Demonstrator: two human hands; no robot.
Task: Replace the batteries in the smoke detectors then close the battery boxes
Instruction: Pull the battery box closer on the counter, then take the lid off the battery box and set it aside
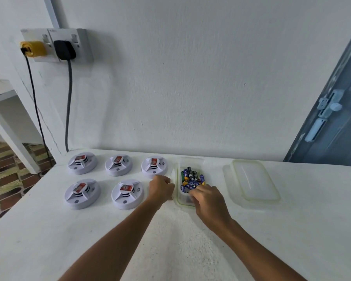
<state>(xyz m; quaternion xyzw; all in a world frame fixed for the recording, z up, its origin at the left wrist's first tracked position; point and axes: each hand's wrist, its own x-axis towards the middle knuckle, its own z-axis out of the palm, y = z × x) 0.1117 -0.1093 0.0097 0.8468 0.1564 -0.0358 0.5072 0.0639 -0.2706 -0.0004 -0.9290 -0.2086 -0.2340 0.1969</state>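
2 hands (pixel 182 191) flank the battery box (pixel 185 202) rim; 5 detectors (pixel 128 193) left.

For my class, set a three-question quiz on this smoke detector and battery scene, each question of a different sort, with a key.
1. How many smoke detectors lie on the table?
2. True or false: the lid is on the battery container.
3. Where does the right hand reach? A the lid; B into the container; C a detector.

Key: 1. five; 2. false, the lid lies to the container's right; 3. B. The left hand rests curled at the container's left edge.
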